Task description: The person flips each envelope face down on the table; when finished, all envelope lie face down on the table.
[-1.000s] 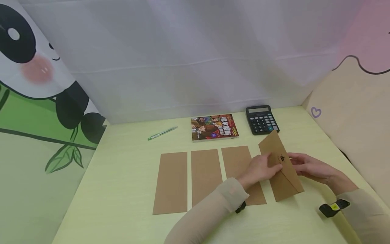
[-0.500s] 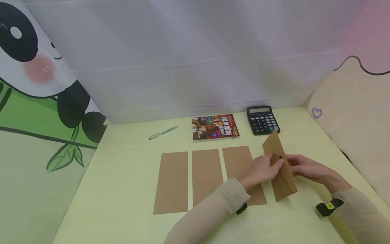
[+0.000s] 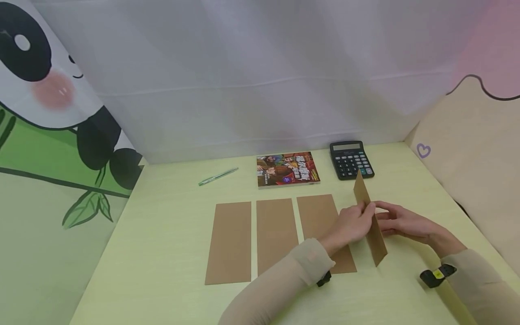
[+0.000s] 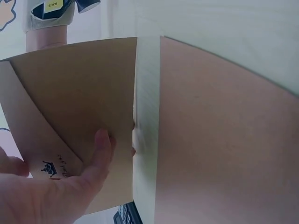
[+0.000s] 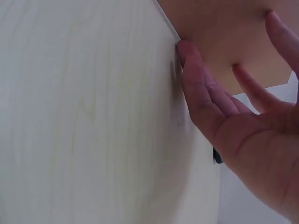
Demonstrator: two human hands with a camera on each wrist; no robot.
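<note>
My left hand (image 3: 352, 225) holds a brown kraft envelope (image 3: 375, 243) steeply tilted, one long edge low by the table. In the left wrist view, the pointed flap and a small dark printed emblem (image 4: 49, 169) show on the near face, with one finger laid across it and another digit at the far edge. My right hand (image 3: 410, 225) is on the opposite side; in the right wrist view its outstretched fingertips touch the plain face and lower edge. Three brown rectangles like envelopes lie flat in a row: left (image 3: 228, 243), middle (image 3: 275, 230) and right (image 3: 318, 212), the last partly under my left forearm.
Behind the row lie a green pen (image 3: 218, 176), a book with a colourful cover (image 3: 287, 169) and a black calculator (image 3: 351, 160). The pale wooden table (image 3: 162, 253) meets a white cloth (image 3: 260, 108) at the back and printed panels at both sides.
The held envelope has turned from showing its flap face to nearly edge-on in the head view. My right hand has shifted slightly left along with it; the flat pieces stay put.
</note>
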